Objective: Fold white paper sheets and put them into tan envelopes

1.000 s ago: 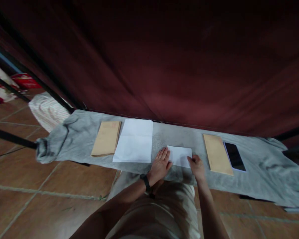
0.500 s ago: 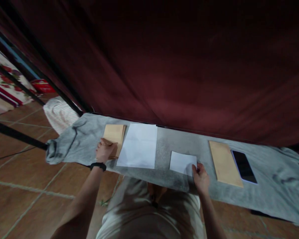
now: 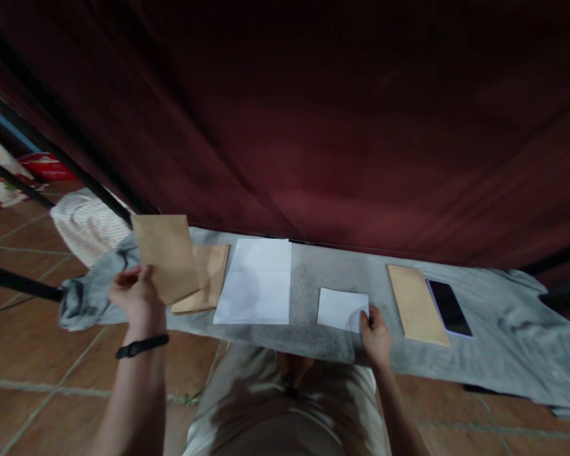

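Note:
Pinched by its left edge, a brown paper envelope (image 3: pixel 166 253) is raised in my left hand (image 3: pixel 137 294), above a stack of similar brown envelopes (image 3: pixel 213 278). My right hand (image 3: pixel 375 332) grips the right edge of a small folded white paper (image 3: pixel 341 308), which lies on the grey cloth. Between the two hands rests a stack of larger white sheets (image 3: pixel 255 282). Another brown envelope (image 3: pixel 418 304) lies flat to the right of my right hand.
A phone (image 3: pixel 450 307) lies beside the right-hand envelope. Grey cloth (image 3: pixel 503 329) covers the narrow surface, with a dark red curtain (image 3: pixel 342 177) behind it. Dark metal bars (image 3: pixel 21 282) and a striped white cloth (image 3: pixel 88 225) are at the left.
My left hand has lifted one envelope off the stack and moved it left and up. My right hand keeps its hold on the small white paper. The view has shifted slightly.

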`<act>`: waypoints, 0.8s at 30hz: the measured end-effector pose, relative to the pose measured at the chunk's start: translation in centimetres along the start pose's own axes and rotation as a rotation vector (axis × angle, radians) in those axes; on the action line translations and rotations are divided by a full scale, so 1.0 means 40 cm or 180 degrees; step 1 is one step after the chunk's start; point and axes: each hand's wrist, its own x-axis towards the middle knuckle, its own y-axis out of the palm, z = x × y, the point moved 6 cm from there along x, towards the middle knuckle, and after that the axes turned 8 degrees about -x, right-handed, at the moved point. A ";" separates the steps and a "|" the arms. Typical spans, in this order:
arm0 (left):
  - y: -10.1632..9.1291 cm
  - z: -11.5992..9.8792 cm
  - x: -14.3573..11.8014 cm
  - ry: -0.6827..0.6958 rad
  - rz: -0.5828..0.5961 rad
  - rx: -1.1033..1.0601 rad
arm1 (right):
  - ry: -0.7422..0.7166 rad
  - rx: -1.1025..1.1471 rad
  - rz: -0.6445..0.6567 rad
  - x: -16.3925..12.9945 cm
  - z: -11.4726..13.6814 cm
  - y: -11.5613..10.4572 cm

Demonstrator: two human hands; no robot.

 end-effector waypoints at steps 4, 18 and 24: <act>0.050 -0.068 -0.058 -0.0225 0.0237 -0.0520 | -0.0226 0.0172 -0.0308 -0.002 0.016 -0.016; 0.252 0.148 -0.746 -0.2993 0.1740 -0.1817 | 0.0800 0.3447 0.1601 -0.144 0.327 0.075; 0.258 0.176 -0.733 -0.3197 0.1910 -0.1683 | 0.1018 0.3788 0.1671 -0.149 0.326 0.055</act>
